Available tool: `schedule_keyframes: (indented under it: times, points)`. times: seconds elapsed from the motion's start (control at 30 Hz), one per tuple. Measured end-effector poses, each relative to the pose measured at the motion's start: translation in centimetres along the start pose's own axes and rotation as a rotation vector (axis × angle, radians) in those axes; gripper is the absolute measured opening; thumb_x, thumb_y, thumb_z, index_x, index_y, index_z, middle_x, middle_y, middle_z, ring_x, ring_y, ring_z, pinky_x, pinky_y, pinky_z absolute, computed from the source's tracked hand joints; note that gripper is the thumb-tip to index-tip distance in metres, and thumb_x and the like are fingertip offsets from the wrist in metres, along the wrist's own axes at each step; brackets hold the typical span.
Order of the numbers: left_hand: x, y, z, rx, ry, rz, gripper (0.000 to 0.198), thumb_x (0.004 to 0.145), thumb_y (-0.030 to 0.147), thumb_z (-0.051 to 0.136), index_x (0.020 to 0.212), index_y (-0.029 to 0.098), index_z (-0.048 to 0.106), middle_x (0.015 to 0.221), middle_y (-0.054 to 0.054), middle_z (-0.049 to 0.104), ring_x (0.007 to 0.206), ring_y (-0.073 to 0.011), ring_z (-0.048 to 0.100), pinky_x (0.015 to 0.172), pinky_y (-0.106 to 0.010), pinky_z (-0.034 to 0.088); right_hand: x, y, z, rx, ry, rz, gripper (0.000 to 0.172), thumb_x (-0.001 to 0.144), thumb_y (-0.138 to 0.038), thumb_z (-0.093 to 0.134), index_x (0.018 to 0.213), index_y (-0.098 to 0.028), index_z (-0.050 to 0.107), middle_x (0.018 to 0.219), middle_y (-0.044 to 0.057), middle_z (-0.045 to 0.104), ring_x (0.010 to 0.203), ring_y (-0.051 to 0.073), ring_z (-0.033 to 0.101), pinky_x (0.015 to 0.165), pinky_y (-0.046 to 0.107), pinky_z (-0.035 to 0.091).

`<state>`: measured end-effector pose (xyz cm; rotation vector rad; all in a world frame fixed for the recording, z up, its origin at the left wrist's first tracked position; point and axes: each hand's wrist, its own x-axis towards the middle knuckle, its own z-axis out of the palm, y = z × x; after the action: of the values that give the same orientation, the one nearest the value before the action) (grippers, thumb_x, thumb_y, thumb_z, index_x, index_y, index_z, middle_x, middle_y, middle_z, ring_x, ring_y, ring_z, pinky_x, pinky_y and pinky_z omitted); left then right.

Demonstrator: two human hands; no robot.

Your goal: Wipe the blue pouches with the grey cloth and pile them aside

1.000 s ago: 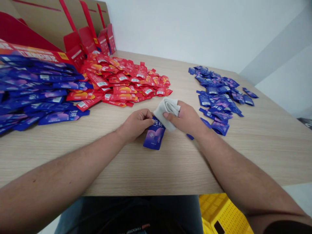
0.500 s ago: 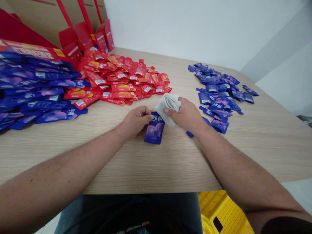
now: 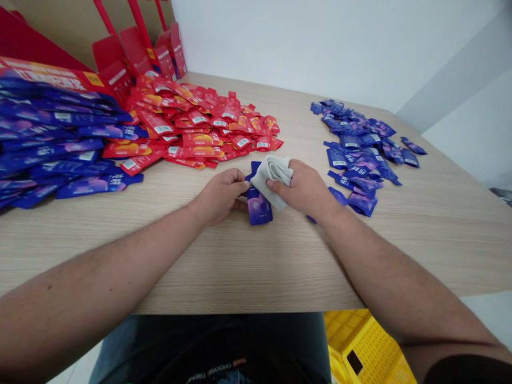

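Gripping a cloth, the right hand now covers the blue pouch's top, which the left hand pinches.

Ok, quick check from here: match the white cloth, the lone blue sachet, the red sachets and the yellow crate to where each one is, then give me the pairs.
Things:
1. white cloth
2. lone blue sachet
3. red sachets
4. yellow crate

Places:
A. below the table
B. in a loose heap on the table, beyond the hands
C. in the right hand
D. flat on the table, partly under the white cloth

Pairs: 1-C, 2-D, 3-B, 4-A
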<state>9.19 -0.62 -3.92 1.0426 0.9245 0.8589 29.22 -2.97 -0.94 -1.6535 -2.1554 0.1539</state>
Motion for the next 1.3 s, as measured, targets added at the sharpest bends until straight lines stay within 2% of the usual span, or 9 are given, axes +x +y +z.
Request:
schedule_keyframes:
  times: [0.3,0.47,0.5,0.63,0.8,0.93,1.1,1.23,1.3]
  points:
    - [-0.1,-0.1,-0.1,0.023,-0.038,-0.026,0.021,0.081,0.015,0.068,0.078,0.021,0.048,0.067,0.004,0.056,0.056,-0.0117,0.056,0.052,-0.025,0.052,0.1,0.3,-0.1,-0.028,0.034,0.05,0.027,0.09,-0.047,0.061,0.093,-0.02,0.062,0.096,0.011,0.068,0.089,0.027,0.062,0.076,0.037,0.046]
    - [0.2,-0.2,0.0,0.013,0.031,-0.023,0.02,0.082,0.013,0.066,0.078,0.021,0.047,0.06,0.006,0.049,0.048,-0.0091,0.047,0.047,-0.02,0.04,-0.5,-0.9,0.1,0.052,-0.251,-0.219,0.029,0.088,-0.046,0.067,0.099,-0.019,0.064,0.098,0.008,0.068,0.09,0.025,0.063,0.079,0.035,0.045]
    - [0.3,-0.2,0.0,0.009,0.039,-0.026,0.019,0.082,0.012,0.064,0.078,0.022,0.047,0.059,0.006,0.048,0.047,-0.0092,0.046,0.047,-0.02,0.04,-0.6,-1.0,0.2,0.047,-0.264,-0.238,0.028,0.088,-0.045,0.068,0.099,-0.019,0.063,0.097,0.007,0.068,0.09,0.024,0.063,0.079,0.034,0.045]
    - [0.3,-0.1,0.1,-0.006,0.049,-0.057,0.019,0.082,0.011,0.06,0.082,0.023,0.046,0.06,0.006,0.05,0.05,-0.012,0.051,0.05,-0.024,0.047,-0.6,-0.8,0.3,-0.039,-0.118,-0.123,0.027,0.089,-0.044,0.067,0.096,-0.018,0.062,0.096,0.008,0.065,0.087,0.024,0.06,0.076,0.033,0.042]
    - [0.2,0.2,0.2,-0.01,0.061,-0.064,0.021,0.081,0.01,0.063,0.082,0.023,0.046,0.061,0.006,0.05,0.05,-0.0114,0.052,0.049,-0.022,0.045,-0.6,-0.5,0.2,0.041,-0.331,-0.371,0.022,0.089,-0.041,0.07,0.097,-0.021,0.064,0.093,0.004,0.065,0.085,0.021,0.058,0.077,0.032,0.041]
    - [0.3,0.5,0.3,-0.041,0.107,-0.089,0.018,0.086,0.009,0.055,0.083,0.023,0.044,0.063,0.006,0.053,0.046,-0.0127,0.053,0.046,-0.024,0.046,-0.4,-0.2,0.0,-0.027,-0.178,-0.187,0.025,0.088,-0.041,0.07,0.097,-0.019,0.064,0.095,0.006,0.064,0.086,0.023,0.058,0.078,0.033,0.041]
    - [0.2,0.5,0.3,-0.092,0.09,-0.046,0.019,0.082,0.006,0.058,0.079,0.021,0.047,0.061,0.004,0.052,0.046,-0.0112,0.052,0.044,-0.021,0.044,-0.4,-0.1,-0.1,0.096,-0.342,-0.392,0.02,0.088,-0.037,0.07,0.099,-0.021,0.065,0.096,0.005,0.066,0.091,0.023,0.06,0.082,0.033,0.044]
    - [0.2,0.6,0.2,-0.142,0.107,-0.051,0.018,0.083,0.006,0.055,0.078,0.022,0.046,0.062,0.004,0.053,0.044,-0.0132,0.052,0.041,-0.023,0.045,-0.4,0.4,-0.1,0.006,-0.186,-0.187,0.029,0.087,-0.044,0.068,0.096,-0.018,0.063,0.094,0.008,0.063,0.084,0.024,0.059,0.075,0.035,0.043]
    - [0.2,0.6,0.1,-0.176,0.115,-0.042,0.02,0.081,0.005,0.056,0.077,0.021,0.046,0.061,0.004,0.052,0.044,-0.0127,0.052,0.042,-0.022,0.045,-0.3,0.5,0.0,0.039,-0.205,-0.2,0.03,0.087,-0.045,0.068,0.098,-0.018,0.063,0.095,0.008,0.064,0.085,0.024,0.06,0.077,0.035,0.043]
